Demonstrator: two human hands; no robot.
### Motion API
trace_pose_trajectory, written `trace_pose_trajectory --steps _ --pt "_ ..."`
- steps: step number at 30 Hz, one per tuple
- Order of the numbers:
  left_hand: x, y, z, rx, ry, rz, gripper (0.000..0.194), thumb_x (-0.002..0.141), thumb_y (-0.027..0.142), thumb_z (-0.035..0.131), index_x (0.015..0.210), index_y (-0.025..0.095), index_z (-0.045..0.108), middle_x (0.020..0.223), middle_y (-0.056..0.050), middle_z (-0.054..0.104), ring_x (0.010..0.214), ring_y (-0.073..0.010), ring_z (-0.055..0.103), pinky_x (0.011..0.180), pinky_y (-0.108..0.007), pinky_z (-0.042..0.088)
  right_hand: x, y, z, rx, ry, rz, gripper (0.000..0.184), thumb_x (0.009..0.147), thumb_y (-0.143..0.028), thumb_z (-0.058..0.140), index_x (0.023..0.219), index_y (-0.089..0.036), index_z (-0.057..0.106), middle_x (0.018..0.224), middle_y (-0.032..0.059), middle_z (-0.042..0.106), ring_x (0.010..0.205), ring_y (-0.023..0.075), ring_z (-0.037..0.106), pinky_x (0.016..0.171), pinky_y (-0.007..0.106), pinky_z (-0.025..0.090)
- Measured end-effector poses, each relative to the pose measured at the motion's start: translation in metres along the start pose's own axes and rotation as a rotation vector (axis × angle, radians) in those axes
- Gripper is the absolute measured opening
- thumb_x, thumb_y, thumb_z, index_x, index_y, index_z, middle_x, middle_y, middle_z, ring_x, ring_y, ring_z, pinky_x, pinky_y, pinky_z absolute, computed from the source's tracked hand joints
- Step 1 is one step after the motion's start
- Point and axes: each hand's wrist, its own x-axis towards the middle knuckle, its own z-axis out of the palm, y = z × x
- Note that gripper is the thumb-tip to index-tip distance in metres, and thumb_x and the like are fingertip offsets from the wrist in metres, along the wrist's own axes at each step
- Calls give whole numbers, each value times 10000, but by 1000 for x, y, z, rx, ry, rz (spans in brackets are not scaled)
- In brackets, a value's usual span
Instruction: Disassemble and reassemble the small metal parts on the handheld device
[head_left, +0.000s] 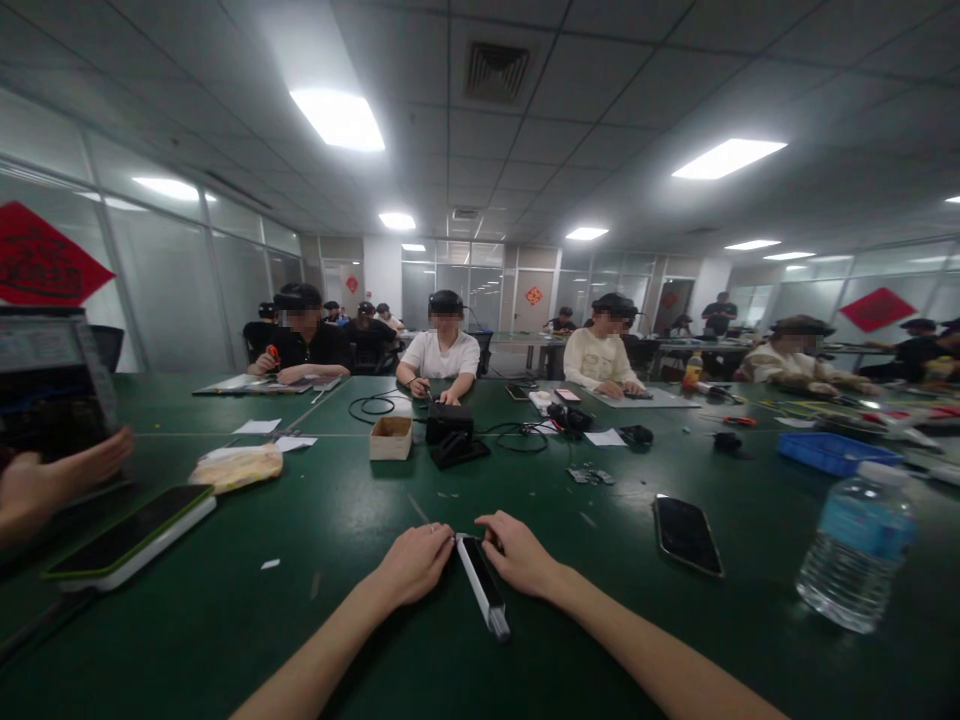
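A slim white device with a long black screen point(480, 575) lies on the green table between my hands, its grey, narrower tip toward me. It looks like a scanning pen. My left hand point(420, 562) rests palm down at its left, with the fingers stretched toward its far end; the fingertips are at that corner, and I cannot tell whether they press on it. To its right lies my right hand point(519, 555), with the fingers apart and slightly bent beside the far end. Neither hand is wrapped round the device.
A dark phone point(688, 535) and a water bottle point(856, 548) stand to the right, before a blue tray point(836, 452). Ahead are a small cardboard box point(391, 440) and a black stand point(451, 435). A co-worker's hand point(64, 480) is at left, near a green-edged phone point(131, 530).
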Motion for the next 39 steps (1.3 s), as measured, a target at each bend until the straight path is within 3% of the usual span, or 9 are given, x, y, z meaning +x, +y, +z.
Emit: trace_pose_trajectory --steps 8,17,25,33,39 --pt "-2 -2 0 -47 19 35 298 972 256 291 1009 219 585 923 -49 601 811 -178 586 716 -265 425 0 -1 1 -30 -23 -3 162 889 -242 470 916 -162 607 928 63 566 818 172 555 728 283 476" --pt "-1 -5 2 -39 59 13 272 949 222 361 963 206 633 939 -35 590 831 -152 594 740 -236 444 0 7 3 -12 -13 -49 115 882 -219 502 896 -167 603 900 51 578 788 157 559 706 268 470" --pt "0 -3 -5 63 89 27 209 932 207 444 961 207 651 967 -27 604 824 -144 598 738 -236 455 0 5 -6 -156 -27 -130 148 903 -220 491 901 -181 634 909 43 604 814 161 561 711 266 476" --pt "6 -7 -1 217 100 93 142 902 137 476 908 181 611 957 -34 606 838 -161 598 748 -259 457 5 18 5 -328 50 -277 112 881 -214 548 841 -175 645 833 39 623 772 157 555 688 259 440" --pt "4 -9 2 124 103 52 116 888 142 483 887 187 591 950 -28 589 833 -153 591 739 -244 450 6 24 -2 -256 89 -268 118 862 -275 560 908 -192 631 896 36 630 824 159 563 746 277 427"
